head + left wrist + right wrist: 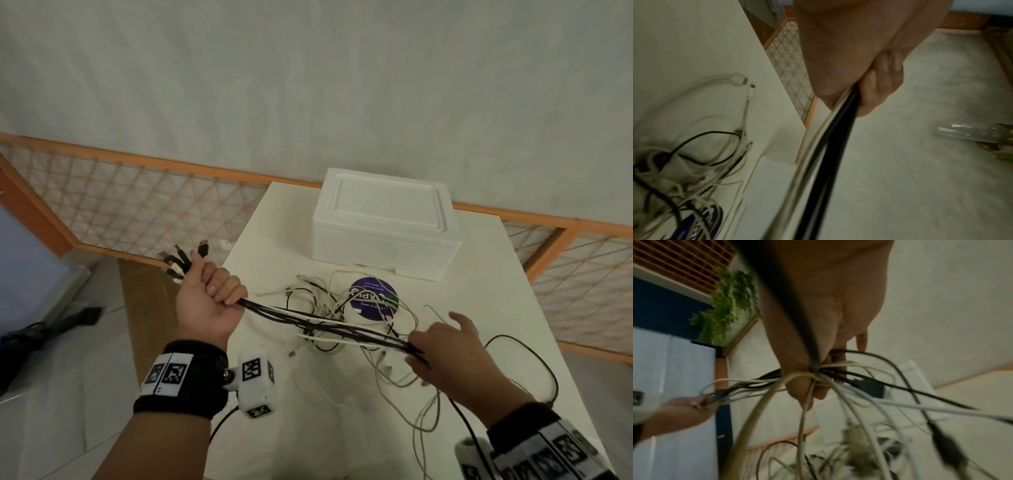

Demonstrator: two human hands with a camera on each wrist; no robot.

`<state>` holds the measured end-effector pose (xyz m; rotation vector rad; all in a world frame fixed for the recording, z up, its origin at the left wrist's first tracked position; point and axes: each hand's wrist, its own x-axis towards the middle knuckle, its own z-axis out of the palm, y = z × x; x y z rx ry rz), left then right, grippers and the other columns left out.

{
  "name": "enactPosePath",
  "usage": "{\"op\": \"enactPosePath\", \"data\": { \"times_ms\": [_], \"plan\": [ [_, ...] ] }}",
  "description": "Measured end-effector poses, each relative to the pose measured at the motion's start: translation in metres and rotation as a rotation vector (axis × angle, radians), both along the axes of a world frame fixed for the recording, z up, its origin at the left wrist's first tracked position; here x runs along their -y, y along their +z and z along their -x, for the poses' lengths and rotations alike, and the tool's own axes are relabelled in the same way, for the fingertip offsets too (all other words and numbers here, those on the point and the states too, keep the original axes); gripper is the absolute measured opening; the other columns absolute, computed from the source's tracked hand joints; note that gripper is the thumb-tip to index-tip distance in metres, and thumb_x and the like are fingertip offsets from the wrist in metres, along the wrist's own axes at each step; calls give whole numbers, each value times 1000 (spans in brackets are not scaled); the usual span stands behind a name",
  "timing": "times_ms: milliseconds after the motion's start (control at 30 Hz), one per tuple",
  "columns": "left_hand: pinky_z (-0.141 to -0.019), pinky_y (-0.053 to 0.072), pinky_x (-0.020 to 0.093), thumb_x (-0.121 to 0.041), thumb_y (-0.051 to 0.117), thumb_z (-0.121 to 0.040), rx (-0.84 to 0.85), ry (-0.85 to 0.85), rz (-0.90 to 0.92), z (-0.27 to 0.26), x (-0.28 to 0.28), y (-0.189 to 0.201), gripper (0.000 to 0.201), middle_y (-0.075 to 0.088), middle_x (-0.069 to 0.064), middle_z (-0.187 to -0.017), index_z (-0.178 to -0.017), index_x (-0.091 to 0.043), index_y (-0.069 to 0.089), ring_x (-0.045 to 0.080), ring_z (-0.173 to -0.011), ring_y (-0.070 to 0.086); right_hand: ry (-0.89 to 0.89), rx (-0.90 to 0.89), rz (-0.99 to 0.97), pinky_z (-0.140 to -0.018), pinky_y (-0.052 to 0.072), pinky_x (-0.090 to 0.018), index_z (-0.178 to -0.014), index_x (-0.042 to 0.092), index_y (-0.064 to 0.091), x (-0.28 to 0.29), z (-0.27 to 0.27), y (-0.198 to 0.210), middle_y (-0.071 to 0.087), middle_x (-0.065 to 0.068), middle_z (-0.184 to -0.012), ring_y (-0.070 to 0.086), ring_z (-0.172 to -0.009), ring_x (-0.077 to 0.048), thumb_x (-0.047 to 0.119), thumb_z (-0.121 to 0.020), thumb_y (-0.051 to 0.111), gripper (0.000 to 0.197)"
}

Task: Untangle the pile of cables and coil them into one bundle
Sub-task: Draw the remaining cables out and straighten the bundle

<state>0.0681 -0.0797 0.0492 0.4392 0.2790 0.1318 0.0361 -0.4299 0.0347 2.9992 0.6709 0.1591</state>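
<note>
My left hand (pixel 212 294) is raised off the table's left edge and grips a bunch of black and white cables (pixel 325 325), fingers curled round them (pixel 875 91). Their plug ends (pixel 181 262) stick out above the fist. The bunch runs taut to the right, into my right hand (pixel 445 356), which pinches the strands between thumb and fingers (pixel 813 369). Beyond that pinch the cables fan out loose (pixel 869 402). A tangle of thin white and black cables (pixel 329 305) lies on the white table (pixel 274 222) under the stretched bunch.
A white foam box (pixel 383 219) stands at the table's far end. A round purple label (pixel 373 298) lies under the tangle. One black cable loops towards the right table edge (pixel 537 359). A wooden lattice fence (pixel 137 205) runs behind the table, with floor to the left.
</note>
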Motion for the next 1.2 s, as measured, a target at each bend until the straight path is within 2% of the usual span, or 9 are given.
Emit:
{"op": "enactPosePath", "data": {
  "times_ms": [167,300,433,600,700,800,933,1100,1200],
  "plan": [
    [-36,13,19,-46,52,-86,-34,-42,-50,6,4,-3,47,26,-8,-38,-49,-22,36,5,-31,20,-163,-620,237,-112,7,-55,-97,36,50,-1,8,-20,50,16,-93,47,-113,-11,68,-68,58,44],
    [-33,15,18,-44,49,-89,-101,-126,-11,19,3,-19,50,25,-8,-36,-48,-22,33,7,-39,7,-156,-664,-407,-111,26,-45,-108,50,51,-6,-1,-15,45,34,-110,43,-113,0,99,-41,41,84],
    [-32,13,17,-41,49,-88,-187,-188,-50,29,3,-32,51,24,-8,-34,-43,-21,35,7,-41,4,-191,-270,-555,-72,42,-28,-96,29,56,-48,-30,-9,59,14,-86,59,-85,-13,54,-82,59,29],
    [-32,13,15,-37,50,-88,-285,-309,-64,34,4,-47,49,23,-7,-35,-45,-21,33,6,-26,16,-21,-630,51,-89,50,-40,-146,31,15,-111,-66,-39,61,-4,-123,58,-112,-26,47,-69,77,100],
    [-35,11,15,-36,49,-91,-330,-352,-106,35,-1,-55,50,21,-6,-37,-48,-20,30,7,-28,18,41,-620,206,-89,50,-41,-134,23,38,-138,-92,-58,59,-7,-126,56,-114,-29,45,-81,64,63],
    [-42,6,17,-34,49,-94,-428,-397,-149,44,8,-66,52,19,-5,-40,-47,-20,31,8,-31,15,16,-588,101,-79,47,-36,-101,18,51,-138,-113,-57,63,-7,-111,59,-104,-29,37,-87,55,24],
    [-42,6,17,-35,53,-90,-550,-535,-212,54,-13,-80,48,17,-5,-44,-51,-21,28,8,-33,14,-108,-635,-88,-69,36,-27,-69,23,45,-122,-157,-26,56,0,-81,56,-87,-23,35,-84,65,28],
    [-43,6,16,-34,51,-94,-669,-620,-253,65,-36,-103,48,16,-5,-47,-54,-21,28,9,-36,12,-387,-409,-477,-68,47,-34,-76,16,51,-89,-177,3,64,-7,-78,60,-78,-27,35,-86,64,25],
    [-41,7,15,-35,51,-94,-651,-615,-254,58,-34,-105,49,18,-4,-46,-53,-20,30,9,-35,13,-434,-547,-542,-69,53,-33,-114,13,50,-94,-167,-2,67,-10,-91,63,-74,-23,33,-77,75,49]
  ]
}}
